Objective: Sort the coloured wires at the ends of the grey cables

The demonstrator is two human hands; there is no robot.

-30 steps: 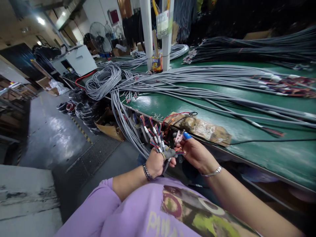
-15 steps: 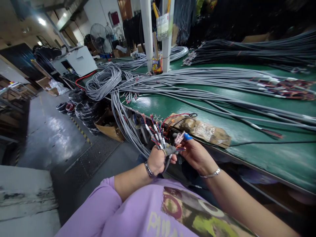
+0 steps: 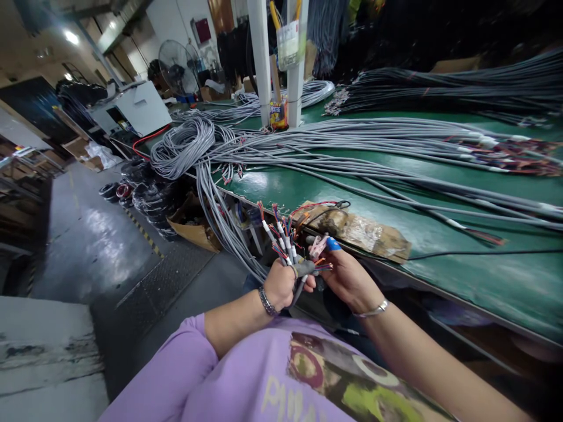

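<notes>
My left hand [image 3: 281, 286] is closed round several grey cables [image 3: 288, 249] near their ends. White sleeves mark these ends, and thin coloured wires fan out above the fist. One grey cable end [image 3: 304, 268] lies crosswise, its coloured wires [image 3: 323, 266] pointing at my right palm. My right hand [image 3: 348, 275], with blue tape on one digit, is closed by those wires. At its fingertips is a small pale pink piece [image 3: 317, 247], whose kind I cannot make out. Some right fingers are hidden behind the wires.
Long grey cables [image 3: 378, 132] run across the green table [image 3: 444, 240], with a coil [image 3: 189, 146] at its left end. A taped cardboard piece [image 3: 358, 230] lies along the front edge. White posts [image 3: 295, 88] rise behind. An open carton [image 3: 193, 225] is on the floor.
The cable ends in my left hand have shifted slightly to the right. Both hands otherwise keep nearly the same grip and place.
</notes>
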